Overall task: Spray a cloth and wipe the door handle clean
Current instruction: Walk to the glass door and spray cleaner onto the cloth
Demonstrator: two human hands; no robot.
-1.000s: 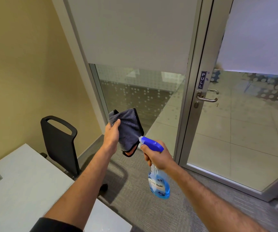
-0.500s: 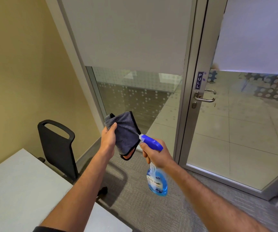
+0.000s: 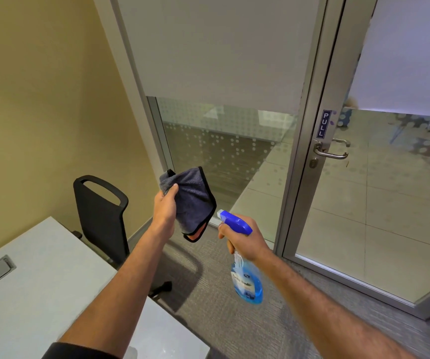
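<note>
- The left hand holds up a dark grey cloth with a black edge; the thumb and the fingers pinch its upper corner, and the rest of the cloth hangs down freely.
- The right hand is closed around the neck of a spray bottle with blue liquid, and one finger lies on the trigger below the blue spray head.
- The nozzle points at the cloth and is just beside its lower edge, but it does not touch it. No mist is visible, and I cannot tell from the picture whether the cloth is already wet.
- So I judge that the task is in its first step, the spraying of the cloth. This step is either in progress or nearly finished.
- The door handle, a metal lever, is on the frame of the glass door below a small "PULL" sign. It is well apart from both hands, up and to the right, and nothing touches it.
- What is left: to bring the cloth to the handle and to wipe it. The bottle probably must be lowered or put away first, for example on the white table at the left, near the black chair.
</note>
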